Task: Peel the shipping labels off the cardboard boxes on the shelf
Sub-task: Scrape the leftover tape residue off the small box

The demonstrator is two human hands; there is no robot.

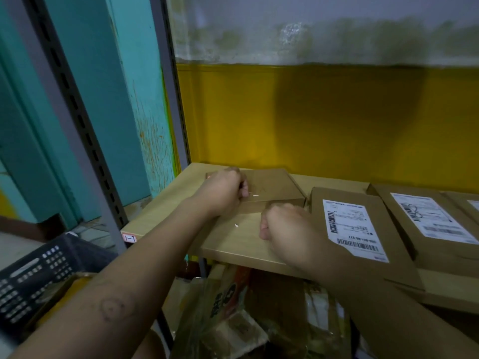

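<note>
The bare cardboard box [272,182] lies far left on the shelf [166,203], with a white label scrap [255,195] on top. My left hand [223,193] rests on it, with the fingers curled beside the scrap. My right hand [282,225] is a fist at the box's near edge; I cannot tell what it holds. The next box to the right carries a shipping label [353,229].

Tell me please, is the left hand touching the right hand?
Apart. The head view shows the left hand lying on the cardboard box, and bare cardboard stays visible between it and the right hand.
</note>
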